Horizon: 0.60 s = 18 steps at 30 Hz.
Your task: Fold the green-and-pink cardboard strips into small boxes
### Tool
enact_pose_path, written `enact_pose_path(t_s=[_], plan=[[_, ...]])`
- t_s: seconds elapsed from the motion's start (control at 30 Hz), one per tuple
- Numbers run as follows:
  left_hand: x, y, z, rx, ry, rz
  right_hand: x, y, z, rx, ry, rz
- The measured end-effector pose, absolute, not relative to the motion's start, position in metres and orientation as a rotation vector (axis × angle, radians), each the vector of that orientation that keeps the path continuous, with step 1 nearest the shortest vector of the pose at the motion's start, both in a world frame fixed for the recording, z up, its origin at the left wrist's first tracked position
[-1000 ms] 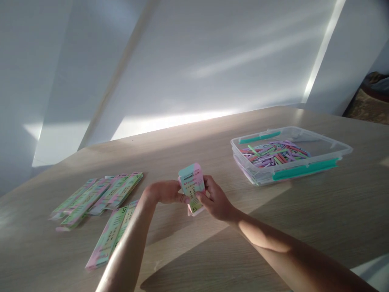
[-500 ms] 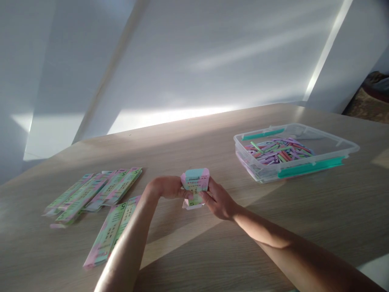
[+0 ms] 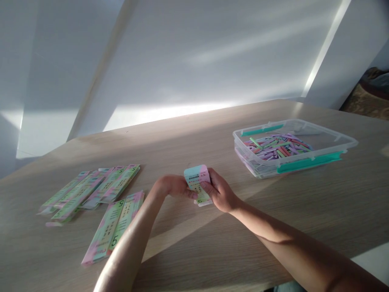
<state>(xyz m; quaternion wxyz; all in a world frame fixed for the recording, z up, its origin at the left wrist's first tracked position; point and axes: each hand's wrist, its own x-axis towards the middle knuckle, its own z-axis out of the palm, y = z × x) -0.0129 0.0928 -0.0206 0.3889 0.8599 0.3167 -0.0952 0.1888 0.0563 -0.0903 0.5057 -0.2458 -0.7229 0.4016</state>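
"What's held, and how?"
"Left hand (image 3: 175, 185) and right hand (image 3: 221, 192), fingers curled, grip one carton (image 3: 196, 173) above the table (image 3: 182, 138)."
"Counts?"
"One bin (image 3: 310, 162); two groups of flat packs (image 3: 120, 185), overlapping."

Pink, blue and yellow-green printed carton (image 3: 198, 177)

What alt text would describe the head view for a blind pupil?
The left hand and right hand hold a pastel printed carton over a wood-grain table. Flat printed packs, some marked 5, lie left; at right, an open clear bin with teal clips holds colourful sticks.
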Motion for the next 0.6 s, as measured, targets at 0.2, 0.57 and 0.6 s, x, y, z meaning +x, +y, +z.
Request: enact_pose_path(t_s=[0.2,0.57,0.6], plan=[[-0.009,0.093,-0.022,2.155,0.793,-0.28,0.186,0.053,-0.087,-0.463,-1.604,1.068],[-0.011,0.091,-0.013,2.19,0.811,-0.346,0.194,0.063,-0.098,-0.51,-1.651,0.951],[-0.012,0.09,-0.011,2.208,0.823,-0.341,0.195,0.064,-0.097,-0.511,-1.657,0.953]])
